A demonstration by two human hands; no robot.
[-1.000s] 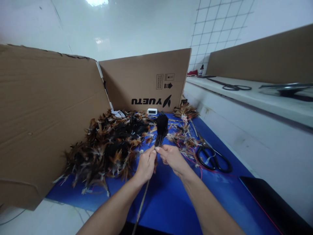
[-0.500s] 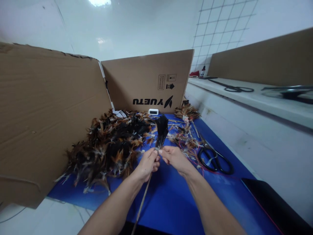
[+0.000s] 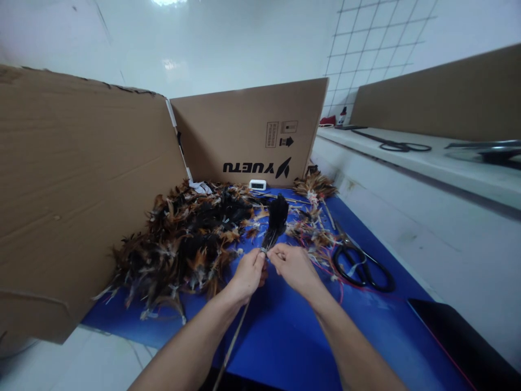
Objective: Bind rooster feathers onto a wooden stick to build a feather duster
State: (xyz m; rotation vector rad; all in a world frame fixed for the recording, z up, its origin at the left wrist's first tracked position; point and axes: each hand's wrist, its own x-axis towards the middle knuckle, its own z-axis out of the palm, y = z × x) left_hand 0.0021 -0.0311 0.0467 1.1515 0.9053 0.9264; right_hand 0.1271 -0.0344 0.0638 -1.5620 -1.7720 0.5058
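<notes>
Over the blue table, our left grip holds the stick, right grip pinched narrow by the black feathers at its tip, lower shaft featherless, feather pile unattached.

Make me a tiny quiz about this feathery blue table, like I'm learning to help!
1. What is the left hand holding?
a) a thin brown stick
b) a metal spoon
c) a glass jar
2. True or false: the large black-handled scissors lie left of that hand.
3. Fill in: the small white box with a dark screen is in front of a brown ____ panel.

Key: 1 a; 2 false; 3 cardboard.
</notes>
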